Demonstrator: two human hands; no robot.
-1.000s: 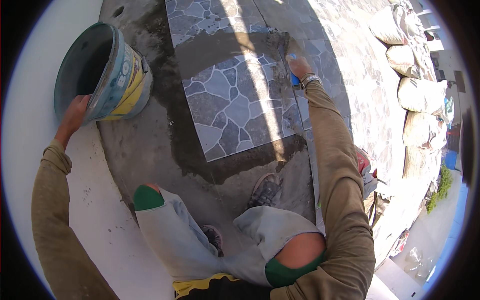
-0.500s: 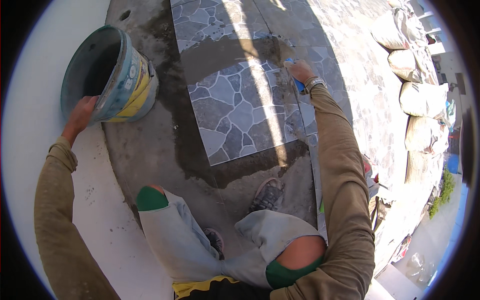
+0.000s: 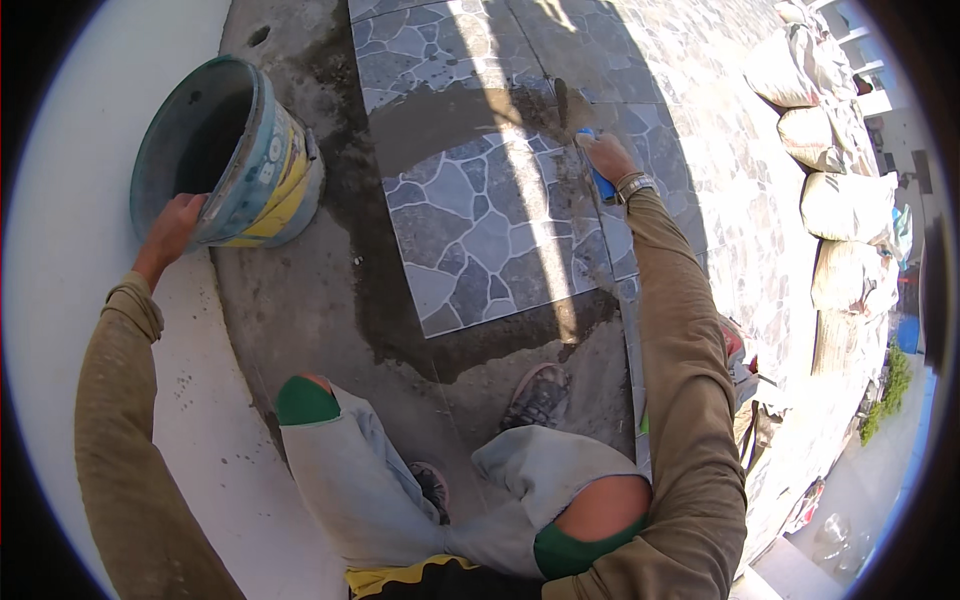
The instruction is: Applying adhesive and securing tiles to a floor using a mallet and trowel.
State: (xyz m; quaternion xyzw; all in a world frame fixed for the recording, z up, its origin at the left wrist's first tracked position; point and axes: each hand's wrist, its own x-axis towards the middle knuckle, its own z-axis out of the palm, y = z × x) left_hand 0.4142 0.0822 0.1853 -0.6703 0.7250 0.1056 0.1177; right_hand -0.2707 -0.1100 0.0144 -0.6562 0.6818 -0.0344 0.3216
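Observation:
My left hand [image 3: 176,228] is closed over the near rim of a tilted bucket [image 3: 268,190], blue-green with a yellow band. Its inside is dark, and I cannot make out the contents. Out to the right, my right hand [image 3: 610,157] grips a blue tool [image 3: 604,187] that is mostly covered by the fingers; its kind does not show. The tool is low over the seam between stone-patterned tiles [image 3: 470,240]. A wet grey-brown smear [image 3: 440,125] crosses the tiles left of that hand.
Dark wet concrete [image 3: 385,340] borders the tiles, with my shoe [image 3: 537,395] just behind. A white wall [image 3: 60,250] runs along the left. Filled sacks [image 3: 845,205] line the right side, past sunlit tiles. Bags and loose items lie beside my right elbow.
The whole view has shifted slightly, so the bucket and tiles sit a little lower and to the right. My right hand has moved slightly nearer along the seam. Both grips stay the same.

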